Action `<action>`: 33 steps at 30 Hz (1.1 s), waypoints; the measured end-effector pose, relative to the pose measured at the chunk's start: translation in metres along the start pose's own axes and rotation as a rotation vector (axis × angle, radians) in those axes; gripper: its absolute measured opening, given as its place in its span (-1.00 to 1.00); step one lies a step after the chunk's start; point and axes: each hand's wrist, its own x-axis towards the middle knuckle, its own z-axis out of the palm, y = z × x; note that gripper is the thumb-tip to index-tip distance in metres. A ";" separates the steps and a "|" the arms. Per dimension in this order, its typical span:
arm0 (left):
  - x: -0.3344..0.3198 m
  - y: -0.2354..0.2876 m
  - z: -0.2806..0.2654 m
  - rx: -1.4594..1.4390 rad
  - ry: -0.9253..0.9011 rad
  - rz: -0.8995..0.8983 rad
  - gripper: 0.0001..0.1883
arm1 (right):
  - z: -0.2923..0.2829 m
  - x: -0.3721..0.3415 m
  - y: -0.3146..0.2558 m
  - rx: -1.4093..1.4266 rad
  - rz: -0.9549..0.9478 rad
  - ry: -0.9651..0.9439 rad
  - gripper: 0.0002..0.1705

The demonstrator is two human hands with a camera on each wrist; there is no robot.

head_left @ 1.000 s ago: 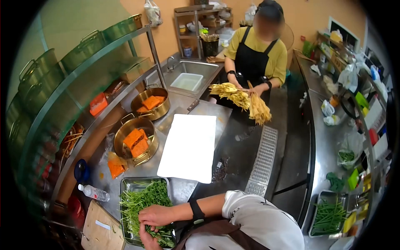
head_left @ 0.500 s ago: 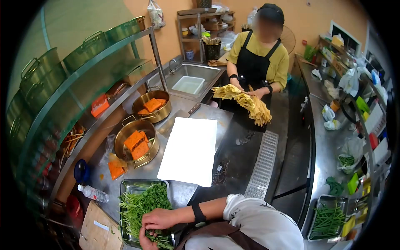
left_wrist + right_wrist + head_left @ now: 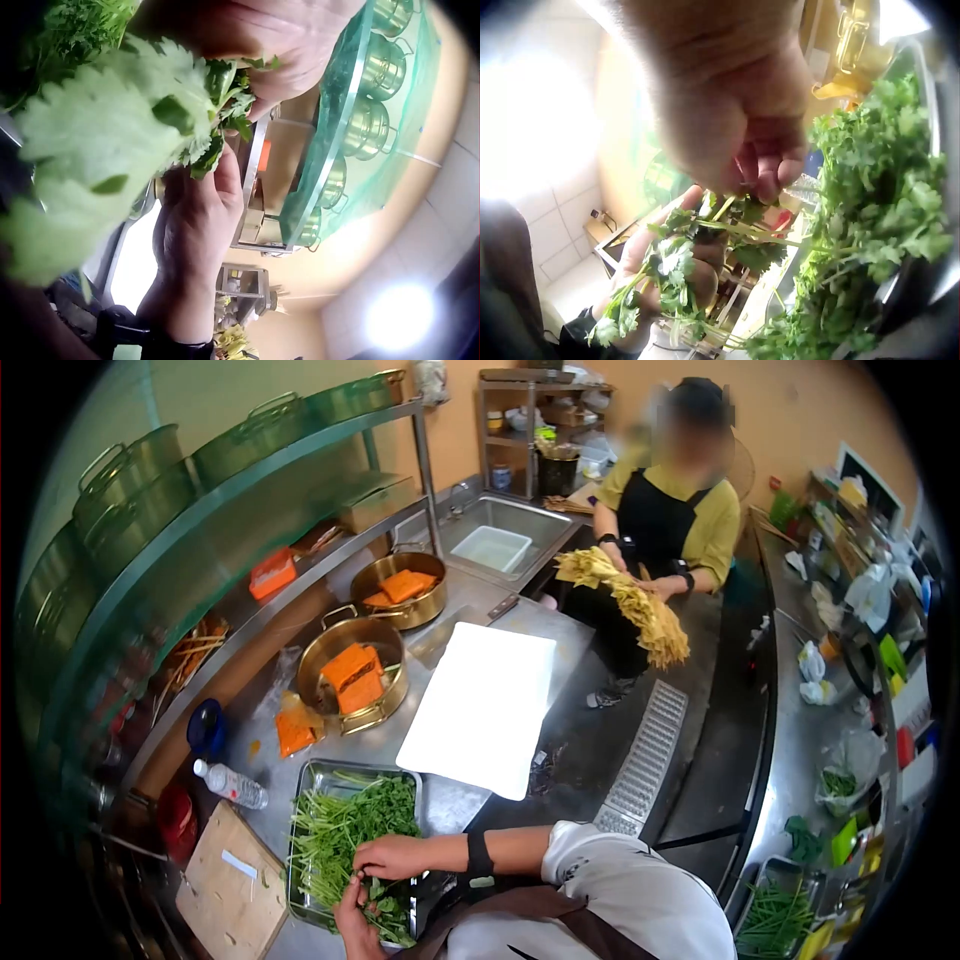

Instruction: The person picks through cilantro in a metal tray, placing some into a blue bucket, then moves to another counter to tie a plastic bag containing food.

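Observation:
A metal tray [image 3: 419, 792] at the lower middle of the head view holds a heap of leafy coriander [image 3: 345, 830]. Both hands are over its near end. My right hand [image 3: 392, 857] pinches at a coriander sprig [image 3: 727, 212] with curled fingers and thumb, as the right wrist view shows. Just below it, my left hand [image 3: 355, 925] holds the same sprigs, with stems and leaves hanging across its fingers. Large blurred coriander leaves [image 3: 112, 142] cover much of the left wrist view. There, the right hand's thumb and fingertips meet the greens close to the left palm.
A wooden board [image 3: 225, 890] and a water bottle [image 3: 232, 785] lie left of the tray. Beyond are a white cutting board [image 3: 480, 710] and two pots [image 3: 395, 695] with orange blocks. Across the counter, another person [image 3: 670, 510] holds dried yellow sheets [image 3: 640, 605].
The head view has swung, shifting the scene rightward. My hands stay over the tray, working at the coriander. The other person's two yellow bundles have come together into one.

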 end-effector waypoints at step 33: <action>-0.019 0.005 -0.035 -0.179 0.214 0.158 -0.81 | 0.051 0.051 -0.027 0.036 0.134 0.274 -0.91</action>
